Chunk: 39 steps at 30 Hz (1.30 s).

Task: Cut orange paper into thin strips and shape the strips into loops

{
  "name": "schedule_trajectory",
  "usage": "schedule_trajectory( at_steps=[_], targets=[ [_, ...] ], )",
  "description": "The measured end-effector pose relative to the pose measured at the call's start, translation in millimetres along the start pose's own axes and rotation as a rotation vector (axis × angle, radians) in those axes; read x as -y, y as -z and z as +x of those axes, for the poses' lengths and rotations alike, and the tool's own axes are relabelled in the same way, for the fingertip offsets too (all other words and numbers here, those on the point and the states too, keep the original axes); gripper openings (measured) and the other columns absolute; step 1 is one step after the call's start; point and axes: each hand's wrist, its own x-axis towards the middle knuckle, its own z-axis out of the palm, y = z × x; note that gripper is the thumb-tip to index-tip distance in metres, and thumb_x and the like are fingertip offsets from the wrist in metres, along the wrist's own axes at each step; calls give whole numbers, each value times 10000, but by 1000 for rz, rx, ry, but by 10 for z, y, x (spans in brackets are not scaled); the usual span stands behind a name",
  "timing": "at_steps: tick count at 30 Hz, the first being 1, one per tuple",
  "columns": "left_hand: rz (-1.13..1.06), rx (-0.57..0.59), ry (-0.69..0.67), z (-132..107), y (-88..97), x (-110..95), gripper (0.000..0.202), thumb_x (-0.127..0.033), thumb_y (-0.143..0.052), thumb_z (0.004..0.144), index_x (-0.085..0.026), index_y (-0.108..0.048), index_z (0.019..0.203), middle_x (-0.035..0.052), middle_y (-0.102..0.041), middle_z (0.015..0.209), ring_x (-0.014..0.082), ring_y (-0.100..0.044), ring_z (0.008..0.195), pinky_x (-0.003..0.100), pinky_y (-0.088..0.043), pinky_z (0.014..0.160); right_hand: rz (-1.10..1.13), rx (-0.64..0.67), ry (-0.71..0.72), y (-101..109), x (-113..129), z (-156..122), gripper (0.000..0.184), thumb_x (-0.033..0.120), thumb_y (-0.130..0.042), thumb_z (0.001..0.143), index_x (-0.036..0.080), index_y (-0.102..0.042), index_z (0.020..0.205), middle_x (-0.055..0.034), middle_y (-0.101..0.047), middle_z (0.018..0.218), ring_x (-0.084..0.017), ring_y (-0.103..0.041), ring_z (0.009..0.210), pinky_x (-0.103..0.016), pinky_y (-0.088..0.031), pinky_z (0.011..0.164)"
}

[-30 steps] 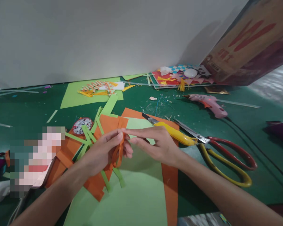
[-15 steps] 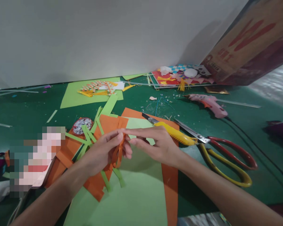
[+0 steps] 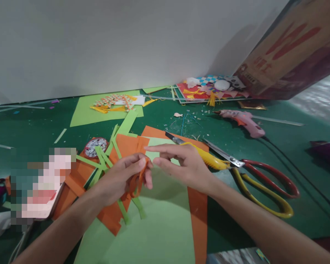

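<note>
Green counter (image 3: 159,117), pale wall (image 3: 126,47) along its twelve o'clock edge, and we look straight to the centre! Left hand (image 3: 123,176) has the orange strip (image 3: 139,181) pinched between thumb and fingers, up over the light green sheet (image 3: 159,227). What a narrow loop that strip makes: its long axis tilts from one o'clock down to seven, pinched end uppermost, bend hanging low. Right hand (image 3: 191,165) sits at three o'clock from it, clear of the strip, thumb and forefinger spread apart, fingertip pointing to nine just beside the left hand's fingers. Green strips (image 3: 101,159) tangle at ten o'clock of the left hand; yellow-handled knife (image 3: 209,156) and scissors (image 3: 238,163) lie around three o'clock of the right, glue gun (image 3: 244,120) at two!
</note>
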Motion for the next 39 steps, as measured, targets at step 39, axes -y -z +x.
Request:
schedule_trajectory(
  at_steps=[39],
  targets=[
    [575, 2, -104, -46, -148, 18, 331, -312, -304, 950, -176, -542, 764, -11, -565, 591, 120, -541, 593, 230, -388, 620, 162, 110, -215, 9, -6, 47, 164, 222, -545, 825, 153, -555, 677, 34, -553, 534, -60, -434, 480, -194, -312, 450]
  ],
)
